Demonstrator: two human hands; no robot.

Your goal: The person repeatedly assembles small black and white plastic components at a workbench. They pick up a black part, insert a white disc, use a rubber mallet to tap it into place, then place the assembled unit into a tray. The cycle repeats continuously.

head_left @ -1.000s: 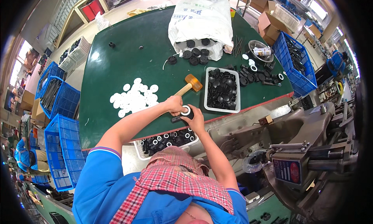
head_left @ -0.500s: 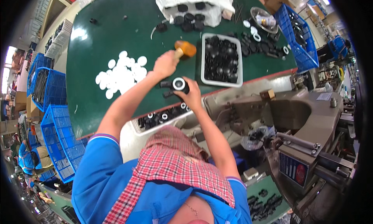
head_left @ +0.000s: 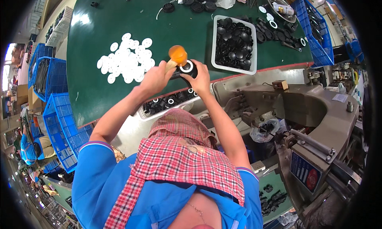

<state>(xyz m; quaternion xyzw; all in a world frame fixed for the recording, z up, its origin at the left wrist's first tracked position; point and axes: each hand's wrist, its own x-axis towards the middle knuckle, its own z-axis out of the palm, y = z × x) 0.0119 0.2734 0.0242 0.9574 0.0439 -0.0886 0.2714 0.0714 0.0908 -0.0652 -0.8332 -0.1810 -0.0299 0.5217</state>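
My left hand [head_left: 156, 78] is closed round the pale handle of an orange-headed mallet [head_left: 178, 55]. The mallet's head is just beside and over the edge of a white ring on a black plastic part [head_left: 191, 72]; whether they touch I cannot tell. My right hand [head_left: 201, 80] grips that part from its right side, at the near edge of the green table [head_left: 119, 18]. Partly hidden by my left hand and the mallet is the rest of the black part. To the left lies a pile of white discs [head_left: 129, 60].
A white tray of black round caps [head_left: 234, 44] stands to the right. Another tray of black parts with white rings [head_left: 169, 102] sits below the table edge. Loose black parts [head_left: 199, 2] lie at the back. Blue crates [head_left: 51, 80] stand left; a grey machine [head_left: 306, 105] is at the right.
The mallet has come over from the upper left side to the white ring, its head now right beside it. My right hand still holds the black part. The whole view has shifted slightly.
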